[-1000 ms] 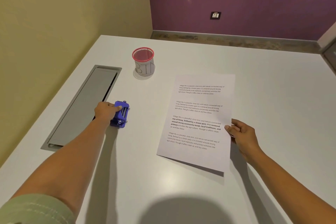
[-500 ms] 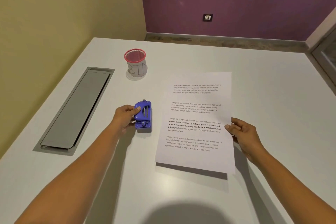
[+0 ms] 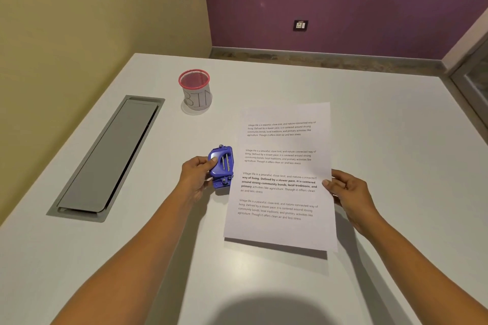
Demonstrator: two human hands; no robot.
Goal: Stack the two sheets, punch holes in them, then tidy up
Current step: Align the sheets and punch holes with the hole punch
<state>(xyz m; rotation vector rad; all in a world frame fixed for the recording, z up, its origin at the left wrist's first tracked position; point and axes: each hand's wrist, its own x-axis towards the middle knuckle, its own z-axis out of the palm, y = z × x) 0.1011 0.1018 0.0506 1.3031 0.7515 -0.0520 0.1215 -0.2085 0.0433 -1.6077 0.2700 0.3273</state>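
Left hand point(image 3: 196, 177) curled round blue punch point(image 3: 221, 166), thumb on top. Punch sits just beside left edge of sheets point(image 3: 280, 192). Cannot tell if edge is in slot yet. Right hand point(image 3: 348, 192) pinches right edge. Near end of sheets is lifted a bit off table point(image 3: 396, 140).

Next, I think:
- push left edge all way into slot
- keep both sheets even
- aim for middle of long side
- set punch flat, press hard once
- don't let paper bend or slip

Cup point(image 3: 196, 92) marked BIN stands far back.
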